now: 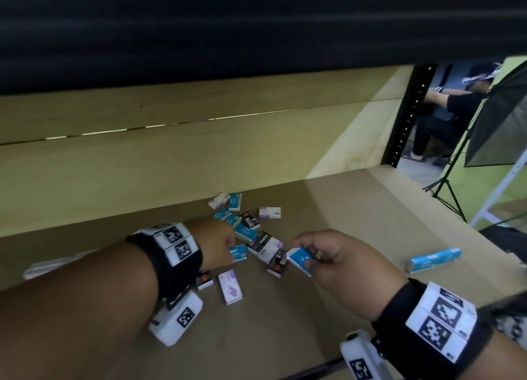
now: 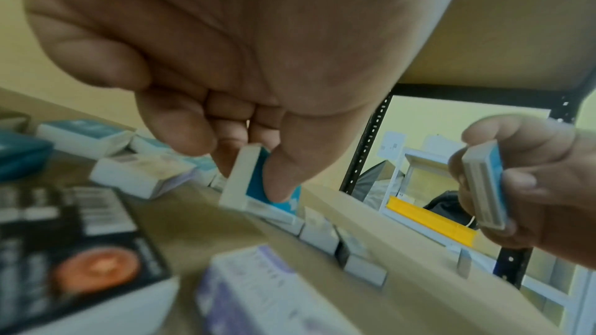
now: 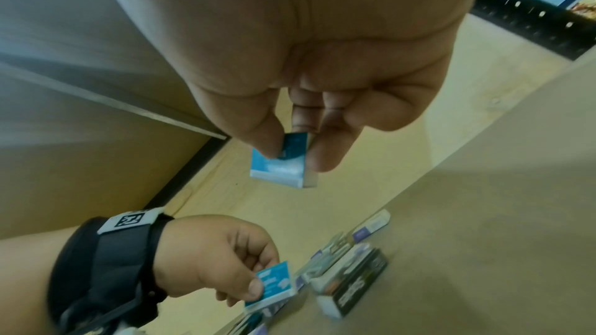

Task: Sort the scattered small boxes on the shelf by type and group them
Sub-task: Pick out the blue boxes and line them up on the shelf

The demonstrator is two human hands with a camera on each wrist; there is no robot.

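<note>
Several small boxes lie scattered in a pile [image 1: 251, 231] on the brown shelf board [image 1: 356, 208]: blue, purple-white and black ones. My left hand [image 1: 225, 248] pinches a blue box [image 1: 238, 252] [image 2: 258, 185] between thumb and fingers, low at the pile's left edge. Just right of the pile, my right hand [image 1: 316, 254] pinches another blue box [image 1: 299, 261] [image 3: 283, 162], lifted off the board. A purple-white box [image 1: 230, 286] and a black box [image 1: 204, 280] lie near my left wrist. A row of blue boxes [image 1: 435, 259] stands at the right.
The shelf's back panel [image 1: 142, 163] rises behind the pile, and a dark upper shelf [image 1: 256, 31] hangs overhead. A black perforated upright [image 1: 407, 117] marks the right end. Beyond it sits another person [image 1: 445, 108] and a light stand [image 1: 450, 180].
</note>
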